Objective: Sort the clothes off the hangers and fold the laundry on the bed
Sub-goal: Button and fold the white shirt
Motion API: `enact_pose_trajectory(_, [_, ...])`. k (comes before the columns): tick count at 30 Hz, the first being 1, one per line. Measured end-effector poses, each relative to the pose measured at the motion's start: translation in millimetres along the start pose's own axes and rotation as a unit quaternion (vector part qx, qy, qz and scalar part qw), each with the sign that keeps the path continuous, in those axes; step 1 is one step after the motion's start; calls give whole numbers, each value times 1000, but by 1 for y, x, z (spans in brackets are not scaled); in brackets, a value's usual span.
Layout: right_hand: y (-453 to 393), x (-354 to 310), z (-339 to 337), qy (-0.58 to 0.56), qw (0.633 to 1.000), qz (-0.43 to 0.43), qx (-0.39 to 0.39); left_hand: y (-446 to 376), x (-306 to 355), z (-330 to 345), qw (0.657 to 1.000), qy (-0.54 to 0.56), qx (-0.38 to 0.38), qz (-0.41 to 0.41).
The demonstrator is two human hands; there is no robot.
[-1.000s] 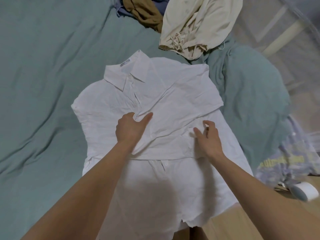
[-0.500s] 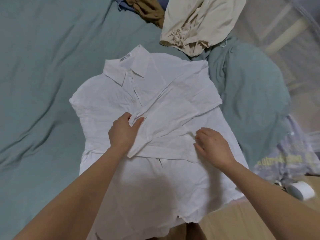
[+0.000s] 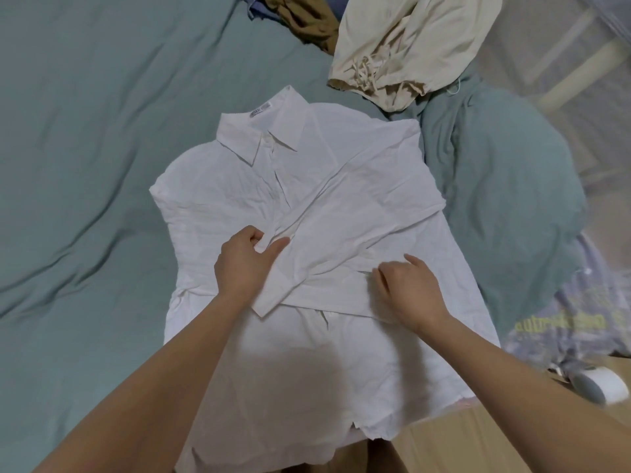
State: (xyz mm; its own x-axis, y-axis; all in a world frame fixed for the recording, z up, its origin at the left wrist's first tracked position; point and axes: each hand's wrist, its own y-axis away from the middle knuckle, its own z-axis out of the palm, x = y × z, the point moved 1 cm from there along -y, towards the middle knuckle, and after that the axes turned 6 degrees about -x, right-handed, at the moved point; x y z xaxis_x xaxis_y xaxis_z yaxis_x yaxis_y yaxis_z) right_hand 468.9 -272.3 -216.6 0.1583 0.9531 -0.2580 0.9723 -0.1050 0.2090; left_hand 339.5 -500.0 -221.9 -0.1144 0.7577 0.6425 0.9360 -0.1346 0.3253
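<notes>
While your left hand (image 3: 244,264) pinches the folded sleeve (image 3: 341,254) and your right hand (image 3: 408,288) presses loosely curled, treat the white shirt (image 3: 211,199) as light, limp cloth best held by its edges.

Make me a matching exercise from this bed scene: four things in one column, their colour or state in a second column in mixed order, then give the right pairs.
Things:
1. white shirt
2. cream garment
3. brown garment
4. left hand

States:
A. bunched at the top edge, beside the cream one
B. pinching a fold of cloth
C. lying collar-up, one sleeve folded across the front
D. heaped above the shirt, drawstring showing

Pairs: 1-C, 2-D, 3-A, 4-B
</notes>
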Motion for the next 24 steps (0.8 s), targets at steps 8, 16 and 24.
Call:
enact_pose_trajectory(8, [-94, -58, -24, -28, 993, -115, -3, 11, -15, -18, 991, 136, -21, 2])
enact_pose_trajectory(16, [-99, -68, 6, -31, 983, -124, -131, 24, -46, -29, 995, 63, 39, -64])
enact_pose_trajectory(24, [-109, -62, 4, -20, 991, -134, -22, 24, -38, -5, 989, -115, 23, 91])
